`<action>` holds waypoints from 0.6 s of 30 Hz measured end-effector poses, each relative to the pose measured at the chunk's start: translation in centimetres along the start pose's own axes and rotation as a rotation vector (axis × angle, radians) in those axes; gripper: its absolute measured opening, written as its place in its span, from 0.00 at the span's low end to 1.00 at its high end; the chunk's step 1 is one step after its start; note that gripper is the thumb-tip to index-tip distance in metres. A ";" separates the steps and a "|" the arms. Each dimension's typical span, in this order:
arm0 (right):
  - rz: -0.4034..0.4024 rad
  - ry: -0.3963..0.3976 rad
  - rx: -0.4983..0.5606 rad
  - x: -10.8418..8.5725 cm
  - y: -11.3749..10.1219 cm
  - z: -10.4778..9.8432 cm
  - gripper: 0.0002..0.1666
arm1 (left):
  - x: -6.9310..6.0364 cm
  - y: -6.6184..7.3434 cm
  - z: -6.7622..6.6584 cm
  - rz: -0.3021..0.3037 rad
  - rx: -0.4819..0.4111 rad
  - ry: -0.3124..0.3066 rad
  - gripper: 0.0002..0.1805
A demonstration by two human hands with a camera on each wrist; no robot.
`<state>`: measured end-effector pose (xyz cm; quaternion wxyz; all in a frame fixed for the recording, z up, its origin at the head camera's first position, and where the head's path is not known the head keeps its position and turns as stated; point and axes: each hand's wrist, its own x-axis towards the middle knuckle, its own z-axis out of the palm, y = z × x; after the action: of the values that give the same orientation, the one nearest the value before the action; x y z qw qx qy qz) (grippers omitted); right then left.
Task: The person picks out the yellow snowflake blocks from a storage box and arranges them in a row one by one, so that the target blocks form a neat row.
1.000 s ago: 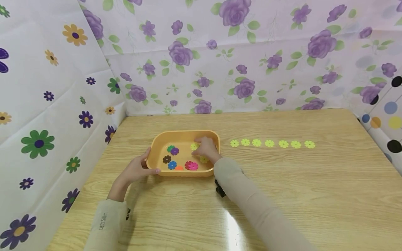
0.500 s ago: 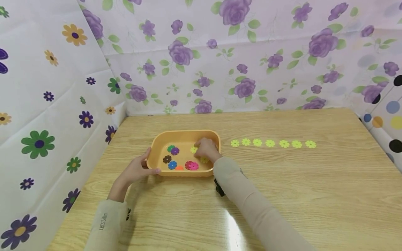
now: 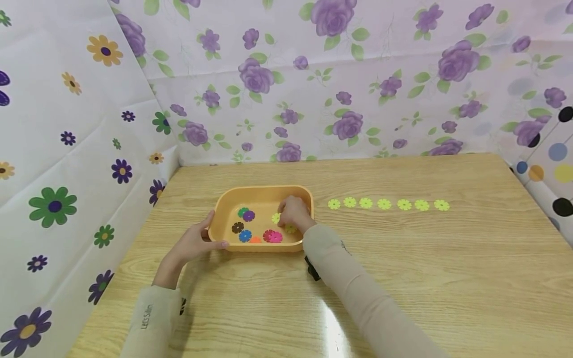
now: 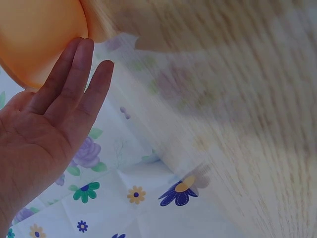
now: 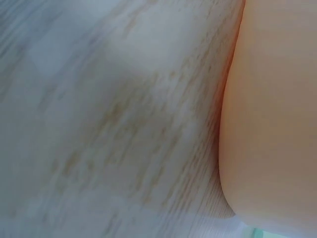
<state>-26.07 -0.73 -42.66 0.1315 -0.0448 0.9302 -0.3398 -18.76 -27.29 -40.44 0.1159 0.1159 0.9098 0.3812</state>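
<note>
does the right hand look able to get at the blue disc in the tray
Probably yes: the right hand is inside the orange tray, and the blue disc shows uncovered; the red disc and pink disc nearby lie low and should be easy to pass over.

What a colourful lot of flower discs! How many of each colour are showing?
Yellow discs: 9 (7 on the table, 2 in the tray)
Green: 1
Purple: 1
Brown: 1
Blue: 1
Orange: 1
Red: 1
Pink: 1
Total showing: 16; the right hand may hide more.
</note>
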 end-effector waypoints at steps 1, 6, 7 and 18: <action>-0.007 0.003 -0.007 0.0 0.0 0.0 0.16 | 0.0 0.0 0.0 -0.001 -0.001 0.001 0.55; -0.044 0.022 0.019 0.0 0.0 0.0 0.10 | -0.1 0.2 0.0 0.002 -0.006 -0.004 0.55; -0.052 0.026 0.032 0.0 0.0 0.0 0.08 | -0.1 0.3 0.0 0.002 -0.009 -0.004 0.55; -0.158 0.074 0.184 -0.5 0.0 -0.1 0.03 | 0.1 0.1 -0.1 -0.005 0.015 -0.003 0.56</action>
<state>-25.67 -0.56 -42.45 0.0732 -0.0932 0.8929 -0.4344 -18.87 -27.26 -40.36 0.1175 0.1150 0.9127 0.3741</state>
